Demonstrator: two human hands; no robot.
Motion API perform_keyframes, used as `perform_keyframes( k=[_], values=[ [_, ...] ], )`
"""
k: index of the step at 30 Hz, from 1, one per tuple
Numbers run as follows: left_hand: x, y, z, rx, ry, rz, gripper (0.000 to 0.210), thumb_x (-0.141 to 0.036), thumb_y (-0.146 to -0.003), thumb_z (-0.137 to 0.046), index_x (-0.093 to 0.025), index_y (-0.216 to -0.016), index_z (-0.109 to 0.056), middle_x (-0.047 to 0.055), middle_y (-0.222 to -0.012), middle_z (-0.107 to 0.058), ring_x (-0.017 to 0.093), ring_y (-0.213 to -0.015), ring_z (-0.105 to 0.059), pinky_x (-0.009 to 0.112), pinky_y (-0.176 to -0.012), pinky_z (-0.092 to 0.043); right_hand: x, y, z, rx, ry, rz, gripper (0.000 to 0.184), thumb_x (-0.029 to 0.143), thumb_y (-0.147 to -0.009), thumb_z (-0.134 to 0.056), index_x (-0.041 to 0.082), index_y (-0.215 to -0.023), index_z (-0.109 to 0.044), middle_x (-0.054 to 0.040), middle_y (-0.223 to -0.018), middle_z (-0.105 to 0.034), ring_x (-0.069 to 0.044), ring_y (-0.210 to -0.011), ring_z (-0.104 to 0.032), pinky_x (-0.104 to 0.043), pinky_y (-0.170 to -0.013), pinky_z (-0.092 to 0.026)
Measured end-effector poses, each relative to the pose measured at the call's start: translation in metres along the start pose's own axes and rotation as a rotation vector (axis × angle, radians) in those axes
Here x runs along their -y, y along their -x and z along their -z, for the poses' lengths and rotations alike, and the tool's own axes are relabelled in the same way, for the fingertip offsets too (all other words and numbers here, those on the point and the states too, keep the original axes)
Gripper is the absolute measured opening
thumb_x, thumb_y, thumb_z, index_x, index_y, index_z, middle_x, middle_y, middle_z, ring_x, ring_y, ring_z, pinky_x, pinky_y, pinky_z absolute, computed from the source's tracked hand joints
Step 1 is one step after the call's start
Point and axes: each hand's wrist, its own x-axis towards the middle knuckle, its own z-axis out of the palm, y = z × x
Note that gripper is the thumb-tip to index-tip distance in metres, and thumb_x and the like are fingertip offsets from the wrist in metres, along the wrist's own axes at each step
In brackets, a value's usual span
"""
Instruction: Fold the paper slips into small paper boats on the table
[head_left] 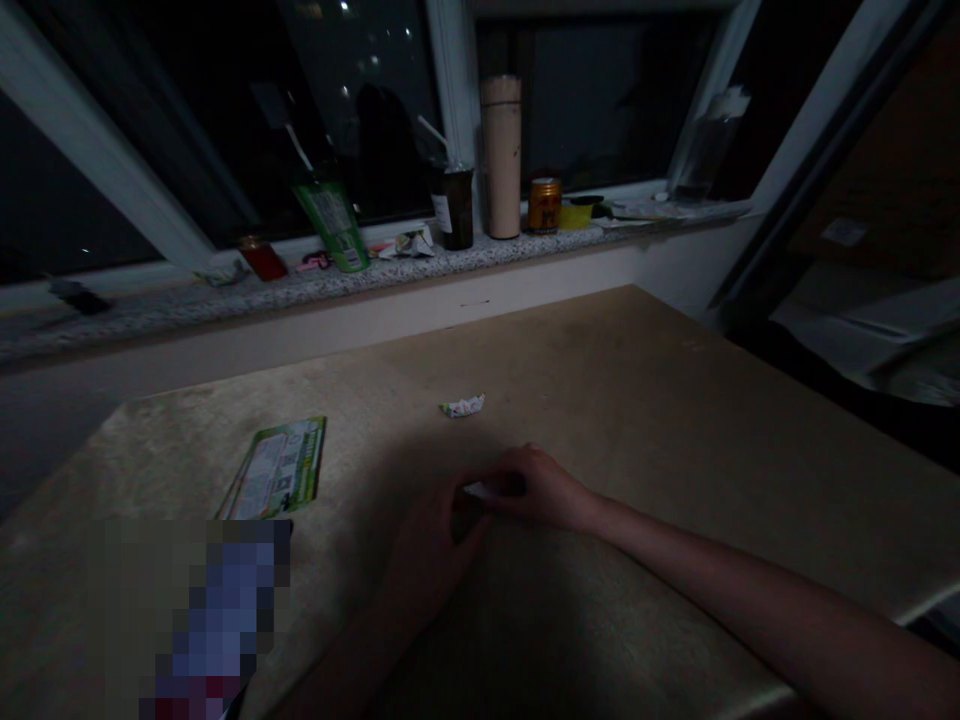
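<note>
My left hand [431, 540] and my right hand [536, 488] meet over the middle of the table, fingertips close together. Between them a small white piece [478, 490] shows, mostly covered by the fingers; its kind is too dark to tell. Both hands are closed in a pinch around it. Just beyond the hands lies a small crumpled wrapper [463, 406], white with green and red print. To the left, flat green-and-white printed packets [281, 465] rest on the tabletop [600, 380].
A blurred-out bluish object [225, 600] lies at the near left. Along the granite windowsill [300, 300] stand a red-filled jar [262, 258], a green packet [334, 225], a dark cup with a straw [452, 205], a tall pink bottle [501, 160], an orange can [544, 205] and a clear bottle [705, 150].
</note>
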Motion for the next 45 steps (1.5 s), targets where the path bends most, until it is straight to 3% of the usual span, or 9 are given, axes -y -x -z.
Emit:
perform_keyframes(
  k=[6,12,20,25,33,38,45],
  values=[
    [0.006,-0.002,-0.003,0.006,0.112,-0.006,0.038,-0.028,-0.083,-0.06,-0.024,-0.12,-0.055,0.004,-0.116,-0.063,0.024,-0.106,-0.059,0.043,-0.092,-0.045,-0.001,0.0,-0.003,-0.033,-0.083,-0.073,0.023,0.026,-0.072,-0.07,0.02,-0.094,-0.07,0.003,-0.065,-0.06,-0.009,-0.057,-0.051,-0.02,-0.053,-0.035],
    [0.0,-0.003,0.002,0.009,0.168,-0.032,0.045,-0.025,-0.082,-0.059,-0.023,-0.126,-0.051,0.003,-0.121,-0.061,0.025,-0.11,-0.057,0.042,-0.096,-0.044,0.0,0.0,-0.003,-0.06,-0.179,-0.101,0.026,0.021,-0.07,-0.072,0.019,-0.095,-0.069,0.0033,-0.066,-0.061,-0.009,-0.056,-0.051,-0.02,-0.053,-0.037],
    [0.003,-0.001,0.002,-0.043,0.273,0.052,0.045,-0.028,-0.079,-0.063,-0.024,-0.123,-0.053,0.004,-0.113,-0.066,0.025,-0.1,-0.064,0.042,-0.088,-0.052,0.005,0.002,-0.01,-0.075,-0.472,-0.188,0.027,0.025,-0.067,-0.075,0.016,-0.09,-0.062,0.0,-0.076,-0.064,-0.011,-0.065,-0.057,-0.022,-0.056,-0.043],
    [0.007,-0.002,0.001,-0.042,0.405,0.099,0.033,-0.026,-0.077,-0.064,-0.024,-0.11,-0.061,0.001,-0.102,-0.071,0.021,-0.093,-0.068,0.037,-0.083,-0.055,0.007,0.004,-0.011,-0.086,-0.581,-0.215,0.028,0.027,-0.066,-0.076,0.015,-0.089,-0.063,-0.0021,-0.079,-0.067,-0.014,-0.07,-0.062,-0.025,-0.063,-0.049],
    [0.009,-0.005,0.0,-0.011,0.618,0.212,0.035,-0.028,-0.074,-0.067,-0.021,-0.107,-0.064,0.003,-0.1,-0.072,0.023,-0.092,-0.069,0.037,-0.084,-0.054,0.007,0.006,-0.012,-0.078,-0.516,-0.165,0.022,0.021,-0.074,-0.068,0.013,-0.094,-0.067,-0.0058,-0.083,-0.071,-0.016,-0.073,-0.066,-0.026,-0.064,-0.05],
    [0.011,-0.007,0.002,-0.024,0.629,0.208,0.027,-0.026,-0.076,-0.06,-0.021,-0.102,-0.065,0.002,-0.098,-0.072,0.021,-0.091,-0.068,0.034,-0.084,-0.052,0.008,0.009,-0.013,-0.076,-0.411,-0.044,0.025,0.017,-0.079,-0.061,0.017,-0.103,-0.067,-0.0037,-0.087,-0.071,-0.014,-0.073,-0.065,-0.023,-0.063,-0.049],
    [0.01,-0.009,0.006,-0.049,0.645,0.208,0.025,-0.026,-0.075,-0.058,-0.021,-0.098,-0.065,0.002,-0.097,-0.071,0.022,-0.094,-0.066,0.035,-0.086,-0.049,0.008,0.007,-0.009,-0.056,-0.497,-0.023,0.026,0.022,-0.086,-0.055,0.019,-0.108,-0.068,-0.0045,-0.095,-0.071,-0.016,-0.083,-0.066,-0.028,-0.073,-0.052]
  ],
)
